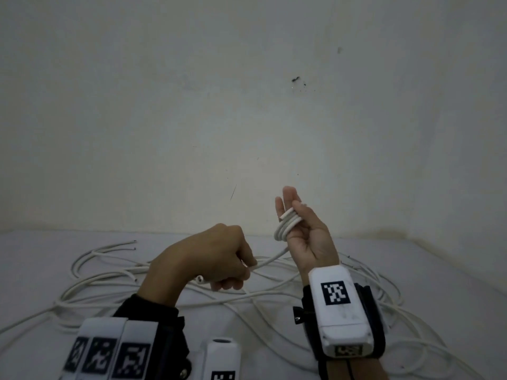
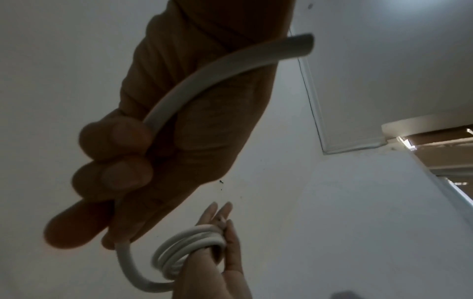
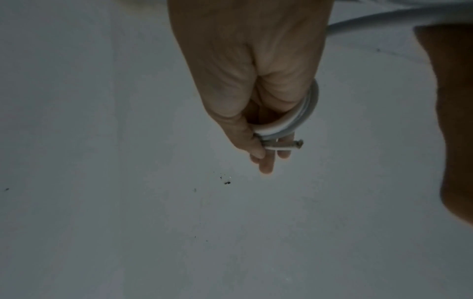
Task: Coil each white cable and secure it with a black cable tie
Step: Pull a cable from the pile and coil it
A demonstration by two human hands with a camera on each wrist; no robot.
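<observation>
A white cable is partly wound into a small coil (image 1: 286, 225) around the upright fingers of my right hand (image 1: 303, 237), which is raised above the table. In the right wrist view the thumb pins the cable's cut end (image 3: 284, 146) against the fingers, with the coil (image 3: 300, 119) just below it. My left hand (image 1: 233, 266) sits lower and to the left, its fingers curled round the same cable. A short taut stretch (image 1: 271, 259) runs from it up to the coil. The left wrist view shows the cable (image 2: 194, 78) passing through the left fist (image 2: 133, 153) to the coil (image 2: 187, 244).
Several loose white cables (image 1: 109, 272) lie in tangled loops across the white table (image 1: 444, 270), under and around both hands. Bare cable ends (image 1: 133, 244) point toward the back left. A pale wall (image 1: 247, 105) rises right behind the table.
</observation>
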